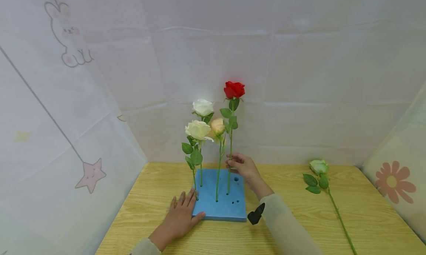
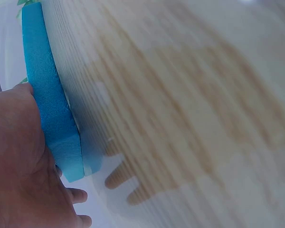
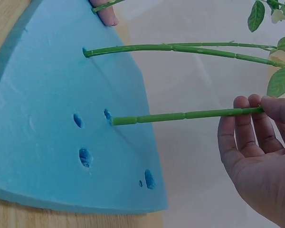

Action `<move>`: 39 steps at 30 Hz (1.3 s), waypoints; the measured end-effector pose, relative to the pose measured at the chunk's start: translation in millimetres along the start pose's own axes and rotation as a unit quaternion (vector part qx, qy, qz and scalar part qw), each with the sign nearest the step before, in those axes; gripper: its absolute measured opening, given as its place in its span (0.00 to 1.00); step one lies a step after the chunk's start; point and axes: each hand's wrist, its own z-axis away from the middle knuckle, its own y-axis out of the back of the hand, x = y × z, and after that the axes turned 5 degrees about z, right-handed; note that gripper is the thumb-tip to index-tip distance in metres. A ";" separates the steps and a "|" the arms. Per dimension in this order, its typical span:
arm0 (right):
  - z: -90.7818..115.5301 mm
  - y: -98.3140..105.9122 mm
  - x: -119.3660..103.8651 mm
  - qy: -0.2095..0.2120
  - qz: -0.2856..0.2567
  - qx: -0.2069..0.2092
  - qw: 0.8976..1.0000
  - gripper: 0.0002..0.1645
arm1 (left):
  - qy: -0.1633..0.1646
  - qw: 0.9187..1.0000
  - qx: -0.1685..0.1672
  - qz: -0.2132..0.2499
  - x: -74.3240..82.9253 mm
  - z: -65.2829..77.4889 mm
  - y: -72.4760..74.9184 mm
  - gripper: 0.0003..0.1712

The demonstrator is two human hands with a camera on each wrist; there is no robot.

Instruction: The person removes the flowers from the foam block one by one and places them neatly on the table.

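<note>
- Okay, nearest first: left grip (image 1: 181, 215) lies with fingers spread along the left edge of the blue foam block (image 1: 213, 210) on the bench (image 1: 149, 195). Good bracing spot; I'd press down so the foam can't skid.
- Next, the red rose (image 1: 234, 122) stands over the block, its stem tip (image 3: 116, 121) right by a small hole (image 3: 107, 114). Can't tell if they touch. I'd line it up dead straight before pushing.
- Right grip (image 1: 245, 168) pinches that stem partway up, thumb against fingers. Sliding lower should stop the stem bowing, imo.
- Left of it, cream rose (image 1: 198, 130), peach rose (image 1: 217, 126) and white rose (image 1: 203, 107) stand in the foam; mind their leaves.
- Off right, a pale green rose (image 1: 323, 181) lies on the bench.
</note>
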 end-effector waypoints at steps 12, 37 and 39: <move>5.7 8.3 -9.4 0.014 -0.007 -0.010 1.000 0.17 | 0.001 1.000 -0.004 0.005 -0.5 -0.5 0.2 0.50; 51.2 46.1 -20.7 0.038 0.012 -0.017 0.999 0.20 | 0.003 1.000 -0.008 0.001 0.3 -0.6 0.8 0.52; 55.9 49.8 -21.9 0.038 0.015 -0.017 0.999 0.21 | 0.003 1.000 -0.007 -0.002 0.6 -0.9 0.9 0.51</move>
